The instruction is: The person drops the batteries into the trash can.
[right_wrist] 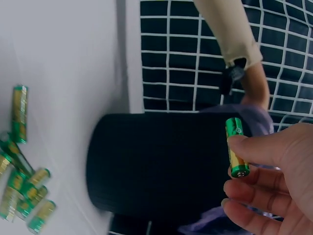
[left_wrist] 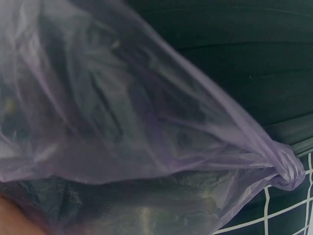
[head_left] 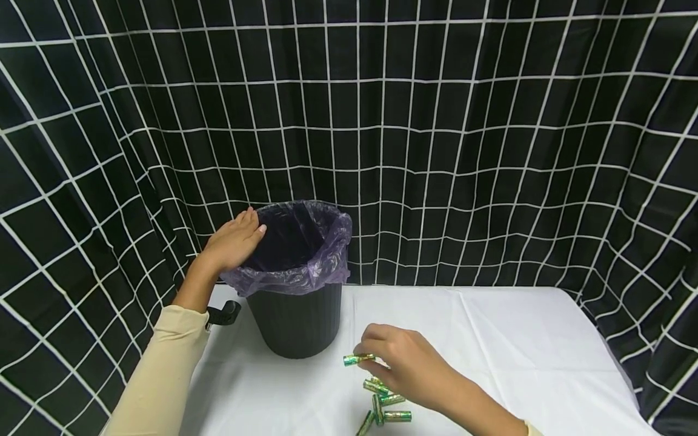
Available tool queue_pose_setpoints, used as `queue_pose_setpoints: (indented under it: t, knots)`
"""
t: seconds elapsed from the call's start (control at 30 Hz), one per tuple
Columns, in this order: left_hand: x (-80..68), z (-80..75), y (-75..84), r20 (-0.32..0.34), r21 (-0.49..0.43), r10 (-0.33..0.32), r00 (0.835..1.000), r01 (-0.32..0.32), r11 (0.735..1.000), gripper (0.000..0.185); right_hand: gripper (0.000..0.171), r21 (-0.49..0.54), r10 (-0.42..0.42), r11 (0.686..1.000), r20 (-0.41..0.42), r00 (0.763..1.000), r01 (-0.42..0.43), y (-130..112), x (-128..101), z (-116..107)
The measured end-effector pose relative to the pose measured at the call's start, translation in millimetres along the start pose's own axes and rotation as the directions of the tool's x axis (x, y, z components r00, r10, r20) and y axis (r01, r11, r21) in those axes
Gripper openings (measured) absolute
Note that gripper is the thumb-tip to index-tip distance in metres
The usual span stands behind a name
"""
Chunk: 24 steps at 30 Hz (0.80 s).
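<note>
My right hand (head_left: 400, 363) pinches a green and gold battery (right_wrist: 236, 148) between thumb and fingers, held above the table to the right of the bin. Several more batteries (head_left: 397, 416) of the same kind lie in a loose pile on the white cloth below that hand. A dark trash bin (head_left: 297, 321) lined with a purple plastic bag (head_left: 332, 260) stands left of the middle. On the bin's left rim rests my left hand (head_left: 231, 242), its fingers straight and touching the bag. In the left wrist view, the bag fills most of the picture, with a knot (left_wrist: 289, 171) at its edge.
A white cloth covers the table (head_left: 491, 339). Behind and at both sides hangs a black curtain (head_left: 414, 145) with a white grid. A black wrist camera (head_left: 225, 313) is strapped to the left wrist, close beside the bin.
</note>
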<state>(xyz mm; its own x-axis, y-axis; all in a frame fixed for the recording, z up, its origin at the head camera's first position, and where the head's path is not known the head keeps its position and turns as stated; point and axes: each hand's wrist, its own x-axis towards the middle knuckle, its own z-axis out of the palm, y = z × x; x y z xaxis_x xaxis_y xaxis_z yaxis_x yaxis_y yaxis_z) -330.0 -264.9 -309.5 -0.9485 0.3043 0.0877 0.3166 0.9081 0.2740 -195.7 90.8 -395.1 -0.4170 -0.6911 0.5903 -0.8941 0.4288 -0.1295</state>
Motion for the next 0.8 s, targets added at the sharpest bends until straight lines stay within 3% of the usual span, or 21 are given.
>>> queue_pose_setpoints:
  t: [0.37, 0.8]
  knots:
    - [2.8, -3.6, 0.4, -0.018, 0.014, -0.007, 1.000, 0.007, 1.000, 0.066, 0.014, -0.038, -0.013, 0.999, -0.001, 1.000, 0.013, 12.1, 39.9, -22.1]
    - [1.2, -1.8, -0.5, -0.011, 0.011, -0.016, 1.000, 0.016, 1.000, 0.066, 0.017, -0.134, -0.083, 0.988, -0.015, 0.996, 0.080, 8.7, 80.4, -35.0]
